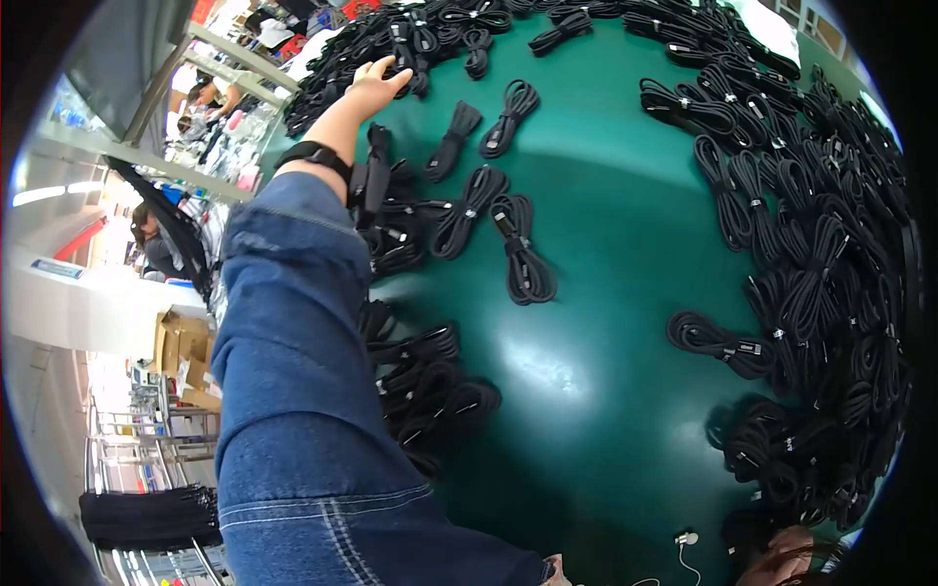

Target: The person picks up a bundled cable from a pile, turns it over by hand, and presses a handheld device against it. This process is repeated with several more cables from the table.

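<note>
My left hand (376,83) is stretched far out to the back left of the green table (606,391), fingers apart and lying on a heap of coiled black cable bundles (337,73). A blue denim sleeve (293,371) and a black wrist strap (315,156) cover that arm. More tied bundles lie singly near the arm, such as one coil (523,249). At the lower right edge my right hand (782,559) shows only in part, among black cables; its grip is hidden.
A thick pile of black cable bundles (821,273) runs along the right side and the far edge. A small white piece with a thin wire (687,539) lies at the near edge. Cardboard boxes (181,352), metal racks and another person (151,244) are off to the left.
</note>
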Motion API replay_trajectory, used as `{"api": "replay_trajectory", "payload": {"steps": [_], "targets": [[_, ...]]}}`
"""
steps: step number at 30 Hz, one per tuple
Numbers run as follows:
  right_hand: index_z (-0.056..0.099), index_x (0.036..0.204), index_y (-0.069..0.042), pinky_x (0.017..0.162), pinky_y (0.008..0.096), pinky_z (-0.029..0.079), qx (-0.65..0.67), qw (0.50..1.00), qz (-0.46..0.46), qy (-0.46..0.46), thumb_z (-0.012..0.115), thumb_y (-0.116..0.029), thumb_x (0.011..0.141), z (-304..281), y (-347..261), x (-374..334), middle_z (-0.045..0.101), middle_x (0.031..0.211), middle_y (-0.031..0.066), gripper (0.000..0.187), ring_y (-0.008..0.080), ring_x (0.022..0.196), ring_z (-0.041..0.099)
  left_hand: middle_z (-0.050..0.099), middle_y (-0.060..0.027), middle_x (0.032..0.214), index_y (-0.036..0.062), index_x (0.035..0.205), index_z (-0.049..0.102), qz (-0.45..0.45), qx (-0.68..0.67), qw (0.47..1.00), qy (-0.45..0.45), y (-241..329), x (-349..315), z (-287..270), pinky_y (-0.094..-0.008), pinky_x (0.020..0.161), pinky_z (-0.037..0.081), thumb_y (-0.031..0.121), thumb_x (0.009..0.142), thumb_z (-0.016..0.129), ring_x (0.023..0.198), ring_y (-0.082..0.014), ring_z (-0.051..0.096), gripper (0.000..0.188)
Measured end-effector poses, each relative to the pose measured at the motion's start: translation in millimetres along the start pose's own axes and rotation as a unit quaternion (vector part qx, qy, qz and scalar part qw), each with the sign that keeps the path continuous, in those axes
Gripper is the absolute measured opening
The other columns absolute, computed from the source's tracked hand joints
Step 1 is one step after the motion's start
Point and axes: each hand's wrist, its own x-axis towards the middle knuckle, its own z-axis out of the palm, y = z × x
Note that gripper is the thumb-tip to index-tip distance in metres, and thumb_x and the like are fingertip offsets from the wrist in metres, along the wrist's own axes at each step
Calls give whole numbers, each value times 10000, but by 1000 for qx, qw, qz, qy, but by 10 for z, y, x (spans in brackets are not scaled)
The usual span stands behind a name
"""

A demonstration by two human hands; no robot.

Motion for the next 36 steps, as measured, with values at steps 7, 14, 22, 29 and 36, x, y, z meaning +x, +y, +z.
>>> {"api": "replay_trajectory", "payload": {"steps": [7, 14, 22, 29, 36], "targets": [[449, 612, 23, 400, 303, 393, 227, 931, -279, -65, 441, -222, 821, -50, 289, 77, 411, 490, 93, 322, 190, 413, 404, 299, -160, 1267, 136, 1227, 336, -70, -72, 994, 54, 701, -57, 315, -414, 909, 304, 542, 729, 450, 1145, -304, 328, 653], [412, 630, -4, 462, 219, 278, 100, 987, 86, 95, 414, -109, 818, -150, -25, -277, 358, 602, 55, 216, 116, 513, 332, 428, -133, 1117, 58, 1009, 442, 48, -66, 986, -146, 943, -1303, -67, -414, 908, 313, 272, 701, 562, 1033, -297, 424, 394], [403, 599, 14, 442, 225, 269, 152, 988, 4, 33, 370, -48, 820, -150, -201, -252, 380, 553, 67, 231, 128, 489, 351, 481, -125, 950, 58, 948, 420, 119, -23, 988, 94, 1327, -2505, -267, -377, 784, 398, 29, 629, 537, 932, -317, 478, 341], [492, 710, 34, 466, 205, 293, 118, 987, -17, -104, 455, -60, 782, -190, -305, -423, 441, 598, 65, 124, 111, 503, 377, 480, -92, 759, 20, 925, 473, 153, -506, 825, 200, 2243, -3924, -778, -313, 632, 426, 45, 594, 587, 728, -227, 494, 351], [474, 1029, 65, 504, 171, 320, 217, 931, 47, -288, 629, -132, 696, -139, -414, -460, 512, 770, 82, 416, 65, 555, 420, 489, -67, 840, 45, 907, 579, 445, -400, 797, 85, 3347, -4794, -399, -297, 632, 404, 4, 514, 634, 708, -206, 484, 398]]}}
